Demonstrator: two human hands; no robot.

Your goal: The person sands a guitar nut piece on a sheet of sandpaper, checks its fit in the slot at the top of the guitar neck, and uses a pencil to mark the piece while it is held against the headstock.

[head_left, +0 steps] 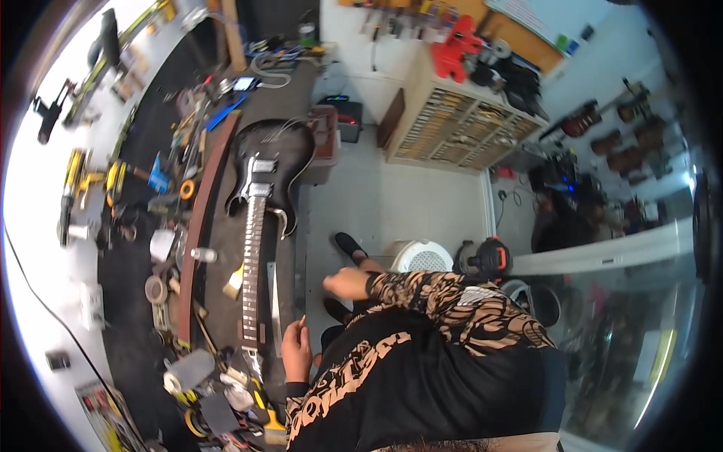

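Observation:
A dark electric guitar (275, 147) lies face up along the bench, its neck pointing toward me; loose strings curl over its body. My left hand (297, 352) is at the bench edge, near the headstock end. Its fingers are closed in a pinch on a small tan piece (303, 321), too small to name. Away from the bench, in front of my body, my right hand (346, 284) is curled into a loose fist. Whatever it may hold is hidden. A steel straightedge (275, 301) lies beside the neck, and a brush (234, 282) lies on the other side.
A long reddish-brown wooden strip (203, 218) runs along the cluttered bench, with a small white bottle (203, 255) near it. Tools and a yellow drill (75, 177) fill the far side. A drawer cabinet (452, 120) and a white perforated bin (422, 257) stand on the floor.

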